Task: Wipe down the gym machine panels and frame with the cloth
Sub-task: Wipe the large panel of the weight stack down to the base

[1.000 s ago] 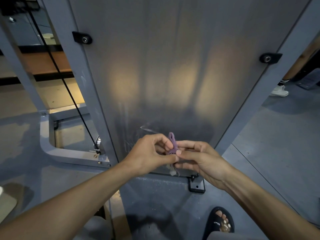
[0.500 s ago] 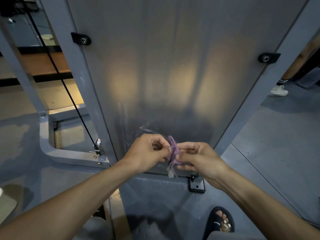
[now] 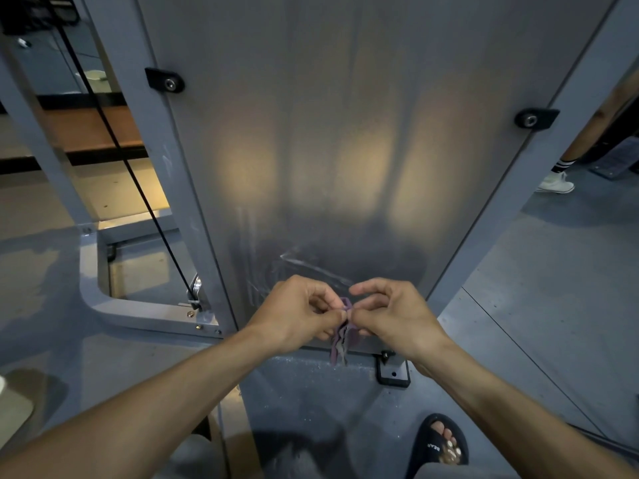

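Pinching the cloth between left hand and right hand, we are judging it light, limp — folds hanging below our fingertips.

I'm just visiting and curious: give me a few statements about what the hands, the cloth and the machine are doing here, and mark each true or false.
1. Both hands pinch the purple cloth. True: left hand and right hand meet on it.
2. The cloth is pressed flat against the metal panel. False: it hangs bunched between the fingers, in front of the panel's lower edge.
3. A black cable runs left of the panel. True.
4. The person wears closed shoes. False: a dark sandal shows bare toes.
5. The panel's lower area shows smears. True.
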`<action>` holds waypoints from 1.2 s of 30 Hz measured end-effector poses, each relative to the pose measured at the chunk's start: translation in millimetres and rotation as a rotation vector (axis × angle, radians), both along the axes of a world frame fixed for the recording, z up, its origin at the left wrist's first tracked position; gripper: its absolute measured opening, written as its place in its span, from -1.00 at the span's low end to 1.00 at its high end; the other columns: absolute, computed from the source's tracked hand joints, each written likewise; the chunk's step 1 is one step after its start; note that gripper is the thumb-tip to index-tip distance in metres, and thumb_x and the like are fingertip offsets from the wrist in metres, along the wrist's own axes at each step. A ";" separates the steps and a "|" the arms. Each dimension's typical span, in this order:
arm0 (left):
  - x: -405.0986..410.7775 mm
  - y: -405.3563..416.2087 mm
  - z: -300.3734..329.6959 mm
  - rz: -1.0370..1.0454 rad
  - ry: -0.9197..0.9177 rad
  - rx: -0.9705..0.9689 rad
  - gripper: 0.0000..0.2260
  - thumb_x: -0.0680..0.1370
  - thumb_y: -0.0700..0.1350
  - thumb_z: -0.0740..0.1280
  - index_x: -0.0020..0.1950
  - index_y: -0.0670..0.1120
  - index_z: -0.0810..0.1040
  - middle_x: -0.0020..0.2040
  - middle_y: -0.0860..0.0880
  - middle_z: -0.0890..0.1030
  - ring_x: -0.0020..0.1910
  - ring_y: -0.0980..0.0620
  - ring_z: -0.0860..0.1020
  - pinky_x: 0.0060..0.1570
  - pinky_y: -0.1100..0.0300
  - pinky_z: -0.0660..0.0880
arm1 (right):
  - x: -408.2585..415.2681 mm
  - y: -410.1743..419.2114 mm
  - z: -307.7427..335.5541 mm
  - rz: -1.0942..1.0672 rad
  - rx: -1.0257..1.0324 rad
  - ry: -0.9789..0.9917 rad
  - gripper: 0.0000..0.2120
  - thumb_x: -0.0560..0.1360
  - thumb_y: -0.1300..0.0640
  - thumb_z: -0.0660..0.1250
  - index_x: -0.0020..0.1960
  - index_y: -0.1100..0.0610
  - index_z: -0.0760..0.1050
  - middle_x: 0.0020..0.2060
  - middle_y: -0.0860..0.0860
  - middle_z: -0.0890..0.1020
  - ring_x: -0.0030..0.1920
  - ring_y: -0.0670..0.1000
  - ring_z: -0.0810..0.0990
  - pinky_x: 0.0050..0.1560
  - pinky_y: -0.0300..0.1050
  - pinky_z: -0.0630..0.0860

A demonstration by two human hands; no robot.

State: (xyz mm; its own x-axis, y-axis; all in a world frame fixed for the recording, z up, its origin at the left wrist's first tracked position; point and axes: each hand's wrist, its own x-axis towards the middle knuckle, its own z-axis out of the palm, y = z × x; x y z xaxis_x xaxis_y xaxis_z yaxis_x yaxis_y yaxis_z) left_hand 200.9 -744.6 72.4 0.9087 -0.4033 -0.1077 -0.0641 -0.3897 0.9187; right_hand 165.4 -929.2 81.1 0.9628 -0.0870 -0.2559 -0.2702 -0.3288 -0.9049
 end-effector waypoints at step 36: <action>21.0 15.1 4.2 -0.274 -0.246 0.054 -0.82 0.60 0.08 0.31 -0.12 0.04 0.61 -0.21 0.19 0.62 -0.17 0.20 0.56 -0.04 0.11 0.51 | -1.8 -55.0 23.6 0.275 -0.198 -0.197 -0.80 0.49 0.37 0.49 -0.02 0.09 0.72 -0.22 0.05 0.74 -0.19 -0.08 0.68 -0.08 -0.29 0.54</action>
